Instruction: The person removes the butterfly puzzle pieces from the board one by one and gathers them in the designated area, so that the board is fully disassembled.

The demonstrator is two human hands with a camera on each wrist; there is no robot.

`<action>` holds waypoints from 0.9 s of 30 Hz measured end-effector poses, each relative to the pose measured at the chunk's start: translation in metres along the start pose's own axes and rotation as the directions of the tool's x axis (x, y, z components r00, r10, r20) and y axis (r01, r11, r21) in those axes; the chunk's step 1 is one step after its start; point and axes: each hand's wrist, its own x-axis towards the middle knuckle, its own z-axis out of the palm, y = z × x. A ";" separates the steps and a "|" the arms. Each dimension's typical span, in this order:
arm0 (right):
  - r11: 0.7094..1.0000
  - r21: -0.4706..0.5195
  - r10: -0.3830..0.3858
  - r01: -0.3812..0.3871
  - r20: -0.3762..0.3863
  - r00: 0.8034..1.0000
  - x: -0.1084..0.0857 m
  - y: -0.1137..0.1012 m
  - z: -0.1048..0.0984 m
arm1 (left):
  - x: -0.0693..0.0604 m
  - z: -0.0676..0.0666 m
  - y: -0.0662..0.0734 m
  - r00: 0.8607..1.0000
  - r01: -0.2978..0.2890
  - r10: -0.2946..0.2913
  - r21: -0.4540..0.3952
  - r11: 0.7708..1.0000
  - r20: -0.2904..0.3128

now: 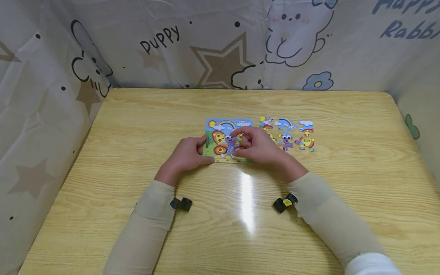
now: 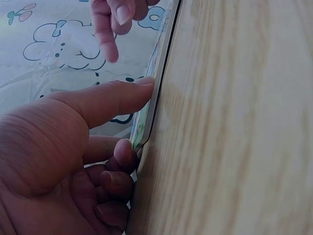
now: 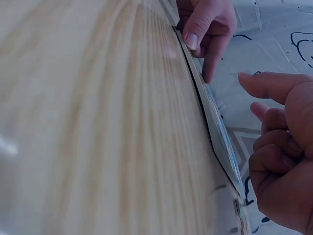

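Left grip [image 1: 188, 152] on the board [image 1: 220, 139], right grip [image 1: 257, 145] above it

We see the left grip holding a corner of the board, with its thumb at the near edge and fingers at the left side. The right grip is up over the right part, thumb and first finger apart, other fingers bent. The board lies on the counter [image 1: 213, 244] and shows a sun, a rainbow and a purple bug with big wings. Just right of it, we see puzzle bits [image 1: 286, 140] in two rows. Behind, we spot a cloth [image 1: 130, 46] that says "puppy".
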 end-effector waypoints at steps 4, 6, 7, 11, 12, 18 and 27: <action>1.000 0.018 0.009 -0.010 0.026 1.000 0.009 -0.001 0.007 | 0.001 0.000 -0.002 1.000 0.003 -0.003 0.003 1.000 -0.001; 1.000 0.011 0.013 -0.014 0.039 0.999 0.013 -0.001 0.010 | 0.001 0.001 -0.002 1.000 0.002 -0.002 0.003 1.000 0.001; 1.000 0.004 0.017 -0.017 0.046 0.999 0.015 -0.002 0.011 | 0.001 0.001 -0.002 1.000 0.001 -0.001 0.004 1.000 0.002; 0.999 -0.041 0.015 -0.012 0.079 0.997 0.024 -0.003 0.017 | 0.002 0.001 -0.004 1.000 -0.004 0.004 0.004 1.000 -0.002; 0.999 -0.046 0.019 -0.015 0.089 0.996 0.027 -0.003 0.018 | 0.002 0.001 -0.004 1.000 -0.005 0.005 0.002 1.000 -0.003; 0.999 -0.018 0.040 -0.037 0.149 0.988 0.039 -0.003 0.023 | 0.001 0.000 -0.005 1.000 -0.018 0.018 0.000 1.000 0.001; 0.997 -0.041 0.076 -0.069 0.234 0.969 0.048 -0.002 0.022 | 0.001 -0.001 -0.004 1.000 -0.020 0.020 0.005 1.000 0.010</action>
